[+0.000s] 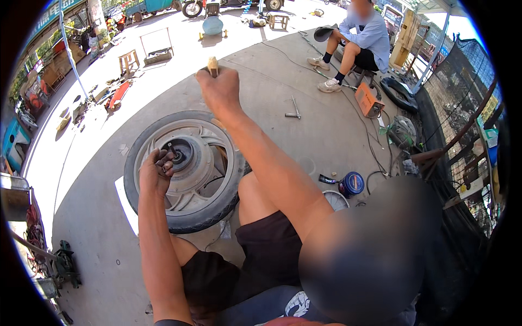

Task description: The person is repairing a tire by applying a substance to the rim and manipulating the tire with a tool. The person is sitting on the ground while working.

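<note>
A spoked wheel (163, 127) with a black tyre lies flat on the ground in front of my knees. My left hand (157, 167) is over its hub (187, 168), fingers curled in at the central opening. A short metal piece (171, 145) stands up by the fingertips; whether I hold it or it belongs to the hub, I cannot tell. Raised above the wheel's far rim, my right hand (220, 91) is closed around a wooden-handled tool (213, 66). Its tan end sticks up past the thumb, and the rest is hidden by the fist.
A T-shaped wrench (293, 111) lies beyond the wheel. To the right are a blue-lidded tub (352, 183), an orange machine (369, 100) with cables and a loose tyre (398, 93). A seated person (365, 43) is at the far right. A wooden stool (128, 61) stands far left.
</note>
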Demonstrator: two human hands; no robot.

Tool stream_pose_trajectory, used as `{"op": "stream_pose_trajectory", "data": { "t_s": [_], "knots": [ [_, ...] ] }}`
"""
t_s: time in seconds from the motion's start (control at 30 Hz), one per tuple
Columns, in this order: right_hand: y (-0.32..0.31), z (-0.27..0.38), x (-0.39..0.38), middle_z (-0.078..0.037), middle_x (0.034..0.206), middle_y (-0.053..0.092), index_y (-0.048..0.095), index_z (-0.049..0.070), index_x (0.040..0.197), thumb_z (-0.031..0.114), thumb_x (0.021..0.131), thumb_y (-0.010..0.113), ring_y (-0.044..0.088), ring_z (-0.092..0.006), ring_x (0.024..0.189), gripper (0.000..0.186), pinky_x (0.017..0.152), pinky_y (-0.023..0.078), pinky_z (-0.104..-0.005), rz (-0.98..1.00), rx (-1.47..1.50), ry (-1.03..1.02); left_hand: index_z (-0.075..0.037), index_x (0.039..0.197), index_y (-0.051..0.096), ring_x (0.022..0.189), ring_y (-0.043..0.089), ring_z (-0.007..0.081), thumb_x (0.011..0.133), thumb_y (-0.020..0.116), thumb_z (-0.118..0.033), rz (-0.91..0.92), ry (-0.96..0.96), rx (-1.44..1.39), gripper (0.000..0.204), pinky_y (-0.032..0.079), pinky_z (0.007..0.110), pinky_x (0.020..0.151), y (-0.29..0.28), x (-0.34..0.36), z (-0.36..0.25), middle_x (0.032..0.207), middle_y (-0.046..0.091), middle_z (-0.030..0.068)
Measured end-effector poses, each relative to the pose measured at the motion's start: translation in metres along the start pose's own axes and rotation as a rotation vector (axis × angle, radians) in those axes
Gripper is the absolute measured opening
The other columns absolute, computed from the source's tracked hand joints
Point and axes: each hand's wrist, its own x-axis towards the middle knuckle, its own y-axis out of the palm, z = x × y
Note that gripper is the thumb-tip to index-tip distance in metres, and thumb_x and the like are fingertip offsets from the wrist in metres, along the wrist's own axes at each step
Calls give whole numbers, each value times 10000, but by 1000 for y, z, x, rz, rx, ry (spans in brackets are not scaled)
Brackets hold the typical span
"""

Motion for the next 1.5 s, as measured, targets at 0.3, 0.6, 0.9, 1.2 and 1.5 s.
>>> {"op": "stream_pose_trajectory", "data": {
  "t_s": [0.3,0.6,0.9,1.2,1.5],
  "knots": [
    [-62,83,159,-74,625,604,641,-16,748,126,825,647,563,-163,507,162,443,424,-345,-390,-28,-254,-5,1031,578,548,394,91,1004,547,-217,-13,0,66,216,285,226,452,15,-12,-6,778,545,39],
    [-51,68,101,-101,596,593,580,-34,625,129,769,656,567,-165,546,230,529,444,-380,-204,-117,-223,-1,986,608,484,375,74,945,590,-134,27,40,56,140,252,228,408,8,-7,-5,699,535,15],
    [23,-16,-17,-172,552,592,569,-62,595,196,765,640,591,-250,541,316,575,458,-425,259,-185,101,-24,889,615,445,379,58,928,677,-140,-2,182,226,137,245,220,395,19,-19,-6,655,513,-7],
    [41,-72,-83,-120,565,569,592,-76,654,208,760,654,532,-167,557,310,544,429,-395,441,-25,266,-43,857,593,429,332,39,974,644,-215,-8,255,349,215,210,219,391,29,-29,-7,613,449,-41],
    [30,-59,-96,-18,606,544,616,-9,662,180,801,648,483,-108,568,236,513,368,-318,602,120,461,-4,956,634,454,345,22,940,669,-167,13,309,532,167,207,215,404,31,-31,-6,632,455,-59]
  ]
}}
